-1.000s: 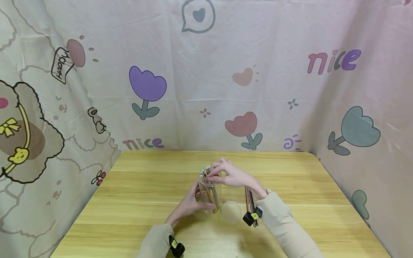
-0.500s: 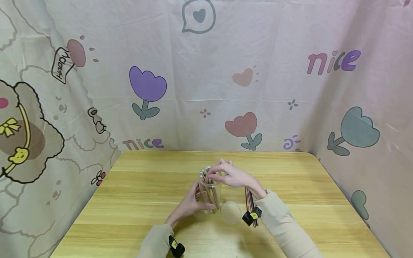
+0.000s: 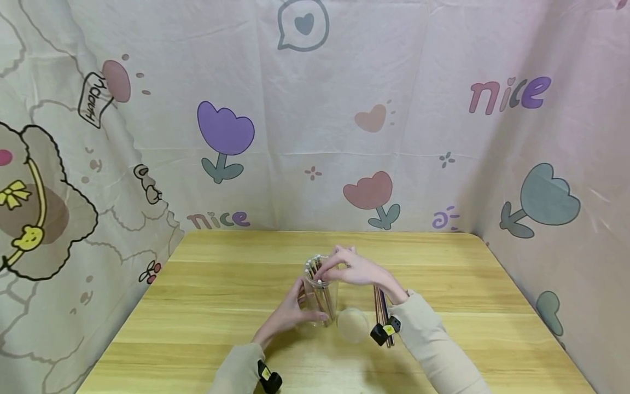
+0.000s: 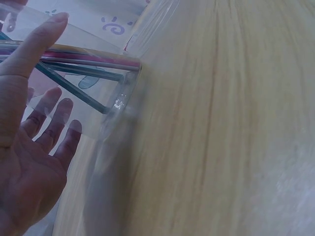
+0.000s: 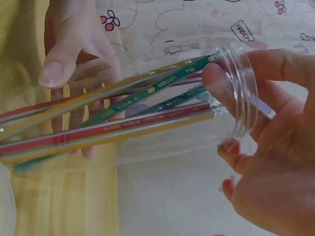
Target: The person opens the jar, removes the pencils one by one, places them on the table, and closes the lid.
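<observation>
A clear plastic jar (image 3: pixel 322 306) of pencils stands on the table, its mouth uncovered. My left hand (image 3: pixel 287 312) holds it low from the left, thumb in front and fingers behind; in the left wrist view, the left hand (image 4: pixel 37 123) shows beside the transparent wall. At the mouth, my right hand (image 3: pixel 351 268) reaches in, thumb and index finger together among the pencil ends. In the right wrist view, the right thumb (image 5: pixel 216 81) lies at the end of a green pencil (image 5: pixel 147 93). Red and yellow pencils (image 5: pixel 123 125) lean inside the jar too.
A round translucent lid (image 3: pixel 353 325) lies just right of the jar. Several loose pencils (image 3: pixel 381 309) rest on the wooden table (image 3: pixel 197 328), partly under the right forearm. A printed cloth (image 3: pixel 295 109) hangs behind the table.
The right hand has sunk slightly at the jar's mouth, and the pencil ends there have shifted a little. The left hand and jar stay in place.
</observation>
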The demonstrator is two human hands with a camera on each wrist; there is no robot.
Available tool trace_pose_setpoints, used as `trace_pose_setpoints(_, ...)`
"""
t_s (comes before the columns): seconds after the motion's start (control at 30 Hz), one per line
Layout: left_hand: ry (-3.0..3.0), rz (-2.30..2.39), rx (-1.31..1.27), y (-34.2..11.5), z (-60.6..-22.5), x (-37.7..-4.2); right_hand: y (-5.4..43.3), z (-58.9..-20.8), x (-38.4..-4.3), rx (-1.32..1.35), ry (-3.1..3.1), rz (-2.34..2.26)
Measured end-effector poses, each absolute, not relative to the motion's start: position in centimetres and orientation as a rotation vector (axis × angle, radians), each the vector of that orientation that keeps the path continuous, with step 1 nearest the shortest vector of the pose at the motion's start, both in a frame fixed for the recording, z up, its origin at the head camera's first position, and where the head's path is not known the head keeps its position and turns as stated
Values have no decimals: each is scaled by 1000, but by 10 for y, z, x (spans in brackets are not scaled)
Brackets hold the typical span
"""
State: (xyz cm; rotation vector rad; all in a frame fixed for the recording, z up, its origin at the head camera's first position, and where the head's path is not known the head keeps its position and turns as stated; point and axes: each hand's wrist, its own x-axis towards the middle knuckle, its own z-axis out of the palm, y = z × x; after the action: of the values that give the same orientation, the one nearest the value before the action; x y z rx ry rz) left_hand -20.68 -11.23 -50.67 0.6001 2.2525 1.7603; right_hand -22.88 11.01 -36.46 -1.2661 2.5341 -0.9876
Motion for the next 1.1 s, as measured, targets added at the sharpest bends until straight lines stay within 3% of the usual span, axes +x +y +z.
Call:
trace_pose_setpoints(0.77, 2249, 1751, 608, -112, -506, -207, 115, -369, -231, -1324, 2403, -1219)
trace_pose_setpoints(1.1, 2232, 1767, 625, -112, -507, -208, 116, -361, -222, -1333, 2531, -906)
